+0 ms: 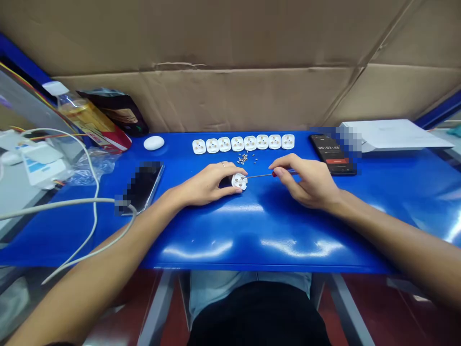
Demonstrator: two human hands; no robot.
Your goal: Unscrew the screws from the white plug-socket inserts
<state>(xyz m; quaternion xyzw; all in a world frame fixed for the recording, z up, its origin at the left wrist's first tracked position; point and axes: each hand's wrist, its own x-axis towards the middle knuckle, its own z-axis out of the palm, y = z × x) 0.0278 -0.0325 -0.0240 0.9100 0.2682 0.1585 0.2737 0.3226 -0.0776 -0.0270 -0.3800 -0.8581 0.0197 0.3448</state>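
My left hand (212, 182) pinches a small white plastic plug part (239, 181) with metal pieces in it, low over the blue table. In my right hand (306, 180) is a screwdriver (261, 175) with a red handle, held nearly level. Its thin shaft points left and the tip reaches the white part. Just beyond lies a loose pile of tiny brass-coloured screws (243, 157). Behind them stands a row of several similar white plug parts (249, 142), each with metal pieces inside.
A phone showing a timer (333, 156) lies at the right, near a white box (396, 134). Another phone (142, 185), a white oval object (154, 142), a bottle (90, 117) and a pale cable (95, 192) are at the left. A cardboard wall (252, 96) closes off the back.
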